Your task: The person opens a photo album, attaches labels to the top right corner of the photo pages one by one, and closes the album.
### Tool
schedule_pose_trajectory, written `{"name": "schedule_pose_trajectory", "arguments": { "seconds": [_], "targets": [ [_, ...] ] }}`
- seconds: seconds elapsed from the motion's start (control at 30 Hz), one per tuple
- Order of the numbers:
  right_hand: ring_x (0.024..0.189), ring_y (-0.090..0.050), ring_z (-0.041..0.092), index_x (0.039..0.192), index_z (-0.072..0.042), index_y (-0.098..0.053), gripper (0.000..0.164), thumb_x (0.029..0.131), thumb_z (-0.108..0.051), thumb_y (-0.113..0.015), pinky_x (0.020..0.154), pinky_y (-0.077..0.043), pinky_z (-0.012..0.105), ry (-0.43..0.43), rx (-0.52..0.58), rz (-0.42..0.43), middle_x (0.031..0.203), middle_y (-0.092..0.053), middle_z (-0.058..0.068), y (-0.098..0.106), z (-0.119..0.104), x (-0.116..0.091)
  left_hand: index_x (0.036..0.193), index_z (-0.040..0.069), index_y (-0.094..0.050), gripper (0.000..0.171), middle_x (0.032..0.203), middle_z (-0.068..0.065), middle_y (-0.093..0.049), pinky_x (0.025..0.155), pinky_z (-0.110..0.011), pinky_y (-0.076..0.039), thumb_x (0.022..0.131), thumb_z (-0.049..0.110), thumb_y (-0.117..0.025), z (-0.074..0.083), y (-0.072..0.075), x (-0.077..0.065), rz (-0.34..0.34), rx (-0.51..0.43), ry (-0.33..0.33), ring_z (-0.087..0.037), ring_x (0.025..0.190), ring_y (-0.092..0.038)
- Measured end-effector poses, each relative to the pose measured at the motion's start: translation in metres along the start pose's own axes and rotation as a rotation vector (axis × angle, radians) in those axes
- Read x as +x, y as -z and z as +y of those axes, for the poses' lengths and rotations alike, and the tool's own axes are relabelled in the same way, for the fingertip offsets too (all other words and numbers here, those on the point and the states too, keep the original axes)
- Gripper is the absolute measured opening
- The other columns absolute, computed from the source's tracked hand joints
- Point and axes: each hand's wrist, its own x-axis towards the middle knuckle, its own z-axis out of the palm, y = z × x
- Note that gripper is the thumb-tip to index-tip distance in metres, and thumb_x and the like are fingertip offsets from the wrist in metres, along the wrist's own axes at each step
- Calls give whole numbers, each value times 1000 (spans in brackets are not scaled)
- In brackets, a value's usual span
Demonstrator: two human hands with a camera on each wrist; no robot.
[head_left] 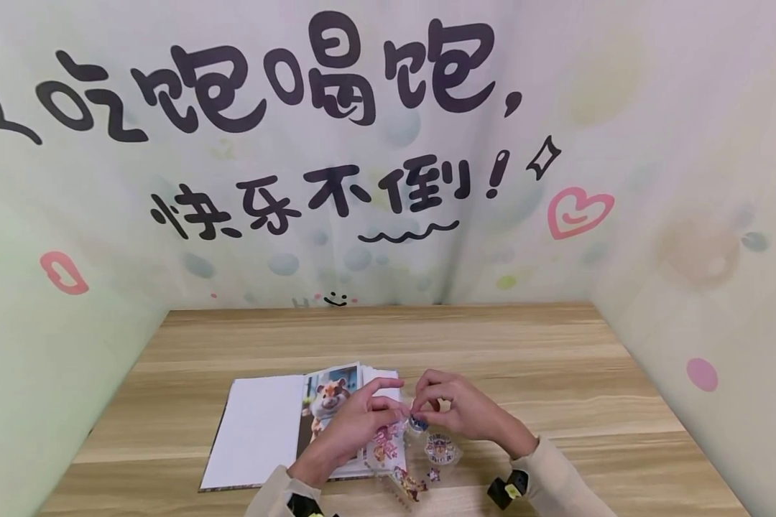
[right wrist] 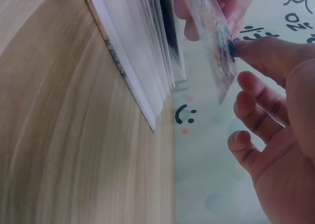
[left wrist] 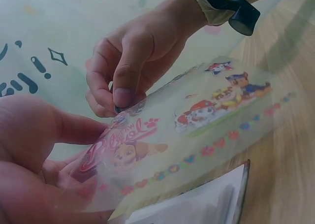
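My left hand (head_left: 352, 424) holds a clear sticker sheet (left wrist: 197, 140) by one edge, thumb on one face and fingers behind it. Pink lettering, cartoon puppies and a row of little hearts and paws are printed on the sheet. At the sheet's edge, the thumb and a finger of my right hand (head_left: 462, 408) pinch a small blue sticker (right wrist: 232, 48). Its other fingers are loosely bent in the right wrist view. Both hands meet over the right side of an open album (head_left: 252, 431), whose right-hand pages they partly hide.
The album lies on a wood-grain table (head_left: 556, 373), its left side a blank white page. A picture of a hamster-like animal (head_left: 328, 398) shows beside the album's middle. Behind the table hangs a pale printed backdrop (head_left: 388, 273) with large black characters.
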Motion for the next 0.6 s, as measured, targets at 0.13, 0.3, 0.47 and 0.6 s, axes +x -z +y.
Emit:
{"name": "schedule_pose_trajectory", "arguments": {
  "seconds": [0.13,0.3,0.47,0.6],
  "targets": [
    [72,-50,-3,88,-17,-71,8,89,-9,-73,57,-51,23,8,9,-6,96,-61,-6,1,1,0,139,6,-49,46,107,-13,-73,77,-24,-52,95,5,-60,0,0,0,6,12,-1,-20,98,-69],
    [72,-51,-3,90,-19,-71,8,90,-11,-72,57,-49,22,-7,13,-21,96,-61,-8,1,1,0,138,9,-51,44,106,-11,-74,76,-24,-52,95,4,-60,1,0,0,13,27,1,-20,97,-69],
    [74,-52,-1,90,-20,-70,8,93,-12,-70,60,-50,22,-28,36,-39,96,-62,-7,4,0,-2,139,6,-49,46,105,-15,-73,74,-23,-52,95,2,-59,2,0,-1,8,31,-10,-18,92,-68],
    [79,-55,4,90,-19,-70,10,92,-10,-69,61,-50,25,-56,73,-25,97,-63,-6,9,0,-6,140,4,-48,47,105,-17,-73,70,-24,-51,94,0,-59,1,2,-1,26,47,-10,-16,88,-66]
  ]
}}
